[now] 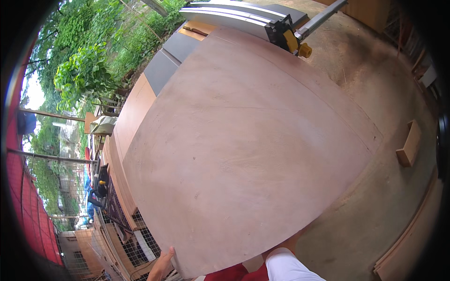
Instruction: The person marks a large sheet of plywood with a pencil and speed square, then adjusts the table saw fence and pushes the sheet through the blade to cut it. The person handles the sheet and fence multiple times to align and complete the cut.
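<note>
A large, pale brownish-pink sheet that looks like plywood (243, 140) fills most of the view, its far end by the table saw. At its near left corner my left hand (162, 264) grips the edge, with the thumb side showing and the other fingers mostly behind the sheet. My right arm, in a white sleeve (287, 266), reaches to the near right edge. The right hand itself is hidden behind the sheet, so its hold cannot be made out.
Beyond the sheet stands a table saw with a grey top (166, 58), a metal fence (234, 16) and a yellow knob (305, 50). A small wooden box-like piece (409, 144) lies on the dusty floor at right. Wire mesh (147, 239) and stacked boards line the left.
</note>
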Action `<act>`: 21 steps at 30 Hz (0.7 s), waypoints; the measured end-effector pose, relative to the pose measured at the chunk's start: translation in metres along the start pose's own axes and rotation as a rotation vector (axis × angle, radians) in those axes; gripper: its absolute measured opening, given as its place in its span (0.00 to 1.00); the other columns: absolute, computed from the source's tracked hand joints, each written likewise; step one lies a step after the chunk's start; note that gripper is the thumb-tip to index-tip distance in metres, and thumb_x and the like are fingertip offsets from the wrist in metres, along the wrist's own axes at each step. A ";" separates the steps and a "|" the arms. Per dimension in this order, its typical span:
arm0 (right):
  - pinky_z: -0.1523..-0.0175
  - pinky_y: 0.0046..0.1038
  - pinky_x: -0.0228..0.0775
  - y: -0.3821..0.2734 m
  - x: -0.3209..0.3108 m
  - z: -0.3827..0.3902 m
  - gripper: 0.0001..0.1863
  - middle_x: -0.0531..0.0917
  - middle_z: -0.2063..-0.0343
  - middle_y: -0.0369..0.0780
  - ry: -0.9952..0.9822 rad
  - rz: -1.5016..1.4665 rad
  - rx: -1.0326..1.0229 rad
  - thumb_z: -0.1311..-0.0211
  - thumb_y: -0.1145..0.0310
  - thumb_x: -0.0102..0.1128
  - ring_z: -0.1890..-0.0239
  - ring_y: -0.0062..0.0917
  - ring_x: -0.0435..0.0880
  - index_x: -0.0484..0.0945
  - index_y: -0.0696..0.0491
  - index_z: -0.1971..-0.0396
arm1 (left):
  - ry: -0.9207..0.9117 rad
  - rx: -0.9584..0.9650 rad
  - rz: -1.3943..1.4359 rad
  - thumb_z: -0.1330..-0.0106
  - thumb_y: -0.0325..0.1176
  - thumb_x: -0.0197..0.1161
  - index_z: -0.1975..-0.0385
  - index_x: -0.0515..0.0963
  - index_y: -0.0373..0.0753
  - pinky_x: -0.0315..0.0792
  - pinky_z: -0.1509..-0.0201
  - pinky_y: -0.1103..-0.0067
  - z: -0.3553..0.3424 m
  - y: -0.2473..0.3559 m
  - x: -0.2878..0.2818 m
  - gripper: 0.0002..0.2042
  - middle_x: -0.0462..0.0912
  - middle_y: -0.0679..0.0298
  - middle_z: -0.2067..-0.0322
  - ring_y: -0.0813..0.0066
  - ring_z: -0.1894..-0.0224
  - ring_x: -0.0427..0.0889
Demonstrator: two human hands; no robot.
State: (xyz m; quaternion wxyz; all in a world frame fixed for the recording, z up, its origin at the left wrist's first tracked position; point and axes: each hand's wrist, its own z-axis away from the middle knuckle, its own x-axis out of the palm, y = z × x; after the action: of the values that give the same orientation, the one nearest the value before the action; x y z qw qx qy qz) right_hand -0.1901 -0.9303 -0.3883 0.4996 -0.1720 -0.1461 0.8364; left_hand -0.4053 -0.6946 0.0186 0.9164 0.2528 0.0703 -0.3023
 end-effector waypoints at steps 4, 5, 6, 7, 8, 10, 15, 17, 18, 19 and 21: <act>0.33 0.41 0.67 -0.002 0.027 -0.004 0.30 0.78 0.39 0.51 -0.010 -0.045 -0.007 0.34 0.54 0.65 0.35 0.42 0.75 0.73 0.53 0.37 | 0.036 -0.094 -0.008 0.27 0.60 0.58 0.22 0.38 0.31 0.48 0.20 0.62 0.015 0.022 0.020 0.50 0.48 0.50 0.22 0.56 0.21 0.48; 0.33 0.41 0.66 -0.005 0.032 -0.009 0.30 0.78 0.39 0.51 -0.003 -0.056 -0.011 0.34 0.53 0.65 0.35 0.42 0.75 0.73 0.53 0.37 | 0.033 -0.099 -0.021 0.27 0.60 0.58 0.22 0.38 0.31 0.48 0.20 0.62 0.011 0.026 0.022 0.50 0.49 0.50 0.22 0.55 0.21 0.48; 0.33 0.42 0.66 -0.008 0.038 -0.013 0.30 0.78 0.39 0.51 -0.002 -0.071 -0.021 0.34 0.53 0.65 0.35 0.42 0.75 0.73 0.53 0.37 | 0.037 -0.104 -0.029 0.27 0.60 0.58 0.22 0.38 0.32 0.48 0.20 0.61 0.008 0.029 0.022 0.50 0.49 0.50 0.22 0.55 0.21 0.48; 0.33 0.42 0.66 -0.011 0.041 -0.016 0.30 0.78 0.39 0.51 0.004 -0.076 -0.018 0.34 0.53 0.65 0.35 0.42 0.75 0.73 0.53 0.37 | 0.036 -0.110 -0.037 0.28 0.61 0.58 0.22 0.38 0.32 0.48 0.20 0.61 0.007 0.030 0.024 0.50 0.49 0.50 0.22 0.55 0.21 0.48; 0.32 0.42 0.66 -0.015 0.043 -0.020 0.31 0.78 0.39 0.51 0.008 -0.084 -0.025 0.34 0.53 0.65 0.35 0.42 0.75 0.73 0.53 0.37 | 0.030 -0.117 -0.045 0.28 0.61 0.58 0.22 0.38 0.32 0.49 0.20 0.61 0.004 0.029 0.027 0.51 0.49 0.50 0.22 0.55 0.21 0.48; 0.32 0.42 0.66 -0.019 0.045 -0.022 0.31 0.77 0.39 0.51 0.009 -0.090 -0.027 0.34 0.52 0.65 0.35 0.42 0.75 0.72 0.53 0.36 | 0.037 -0.132 -0.049 0.28 0.62 0.58 0.22 0.38 0.33 0.49 0.20 0.60 0.006 0.028 0.029 0.51 0.49 0.50 0.22 0.54 0.21 0.49; 0.32 0.43 0.66 -0.036 0.050 -0.030 0.32 0.77 0.38 0.51 0.022 -0.096 -0.042 0.34 0.52 0.64 0.34 0.42 0.74 0.71 0.52 0.35 | 0.042 -0.148 -0.052 0.29 0.63 0.58 0.21 0.38 0.34 0.50 0.21 0.58 0.006 0.032 0.032 0.52 0.50 0.49 0.22 0.54 0.21 0.49; 0.32 0.43 0.66 -0.043 0.052 -0.032 0.32 0.77 0.38 0.51 0.028 -0.093 -0.047 0.34 0.51 0.64 0.34 0.42 0.74 0.71 0.52 0.35 | 0.039 -0.155 -0.055 0.29 0.64 0.58 0.21 0.38 0.34 0.50 0.21 0.57 0.006 0.035 0.033 0.52 0.50 0.49 0.23 0.53 0.21 0.49; 0.32 0.43 0.65 -0.047 0.055 -0.034 0.32 0.77 0.38 0.51 0.028 -0.096 -0.054 0.34 0.51 0.64 0.34 0.41 0.74 0.71 0.52 0.35 | 0.039 -0.158 -0.054 0.30 0.64 0.58 0.21 0.38 0.35 0.51 0.21 0.56 0.005 0.036 0.032 0.52 0.50 0.49 0.23 0.53 0.21 0.50; 0.32 0.44 0.65 -0.051 0.055 -0.037 0.32 0.77 0.38 0.51 0.035 -0.096 -0.056 0.34 0.51 0.64 0.34 0.41 0.74 0.71 0.52 0.35 | 0.035 -0.158 -0.050 0.30 0.64 0.58 0.21 0.38 0.35 0.51 0.21 0.56 0.003 0.037 0.033 0.52 0.50 0.49 0.23 0.53 0.21 0.50; 0.32 0.44 0.65 -0.060 0.058 -0.042 0.33 0.76 0.38 0.51 0.038 -0.095 -0.064 0.33 0.50 0.64 0.34 0.41 0.73 0.70 0.52 0.34 | 0.031 -0.161 -0.058 0.30 0.65 0.58 0.21 0.37 0.35 0.51 0.22 0.55 0.005 0.036 0.034 0.52 0.50 0.49 0.23 0.52 0.21 0.50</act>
State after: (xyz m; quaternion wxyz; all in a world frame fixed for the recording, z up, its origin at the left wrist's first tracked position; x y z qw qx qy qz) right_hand -0.1505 -0.8482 -0.4094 0.5357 -0.1965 -0.1716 0.8031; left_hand -0.3564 -0.6900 0.0287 0.9234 0.1810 0.1158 -0.3180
